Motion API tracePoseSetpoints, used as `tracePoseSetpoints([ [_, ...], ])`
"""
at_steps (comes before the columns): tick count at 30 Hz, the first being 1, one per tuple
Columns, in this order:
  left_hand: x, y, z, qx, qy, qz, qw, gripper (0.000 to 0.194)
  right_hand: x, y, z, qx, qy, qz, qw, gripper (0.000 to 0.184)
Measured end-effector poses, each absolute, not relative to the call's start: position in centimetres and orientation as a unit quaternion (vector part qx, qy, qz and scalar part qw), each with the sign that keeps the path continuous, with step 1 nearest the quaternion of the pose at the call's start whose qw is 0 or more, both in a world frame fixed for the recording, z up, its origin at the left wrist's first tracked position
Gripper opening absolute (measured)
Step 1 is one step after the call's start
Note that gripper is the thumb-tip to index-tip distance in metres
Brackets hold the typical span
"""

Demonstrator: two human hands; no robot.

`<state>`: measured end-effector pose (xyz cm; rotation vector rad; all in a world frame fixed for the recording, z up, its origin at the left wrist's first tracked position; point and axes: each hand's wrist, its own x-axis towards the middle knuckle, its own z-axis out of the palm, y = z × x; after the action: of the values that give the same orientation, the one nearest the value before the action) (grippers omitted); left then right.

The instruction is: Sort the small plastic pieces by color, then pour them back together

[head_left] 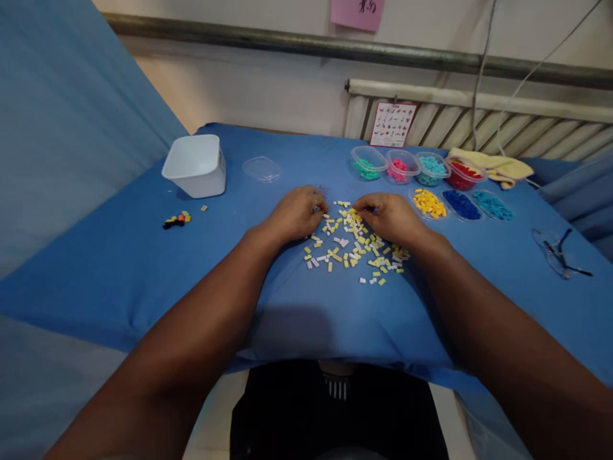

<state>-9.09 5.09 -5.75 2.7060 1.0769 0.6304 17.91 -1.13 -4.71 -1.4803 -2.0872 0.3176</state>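
A loose pile of small pale yellow and white toy bricks (354, 246) is spread over the blue cloth in front of me. My left hand (297, 214) rests at the pile's left edge, fingers curled in toward the thumb; whatever they hold, if anything, is hidden. On the opposite side, my right hand (390, 217) reaches into the top of the pile with its fingertips pinched close together among yellow bricks. I cannot make out what lies between those fingertips. Some bricks are partly covered by the right wrist.
Clear tubs of green bricks (366, 168), pink bricks (397, 171), light blue bricks (432, 167) and red bricks (463, 176) line the back right. Lids hold orange-yellow bricks (430, 204) and blue bricks (462, 204). A white tub (194, 167) stands left; glasses (558, 255) lie right.
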Motion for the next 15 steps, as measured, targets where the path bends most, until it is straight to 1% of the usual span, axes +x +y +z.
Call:
tracePoseSetpoints([
  [3,-8.9,4.6,-5.5,0.902,0.365,0.215,0.085,0.026,18.1,-1.5,-4.8,-0.555,-0.791,0.094,0.240,0.026],
  [6,-8.6,4.2,-5.3,0.899,0.364,0.224,0.094,0.025,18.7,-1.7,-4.6,-0.574,-0.784,0.096,0.215,0.025],
  [11,-8.3,3.9,-5.1,0.888,0.382,0.238,0.095,0.026,19.3,-1.6,-4.7,-0.582,-0.779,0.076,0.220,0.030],
  [15,-8.1,3.8,-5.2,0.884,0.391,0.239,0.097,0.029,19.1,-1.3,-4.9,-0.571,-0.792,0.067,0.207,0.030],
])
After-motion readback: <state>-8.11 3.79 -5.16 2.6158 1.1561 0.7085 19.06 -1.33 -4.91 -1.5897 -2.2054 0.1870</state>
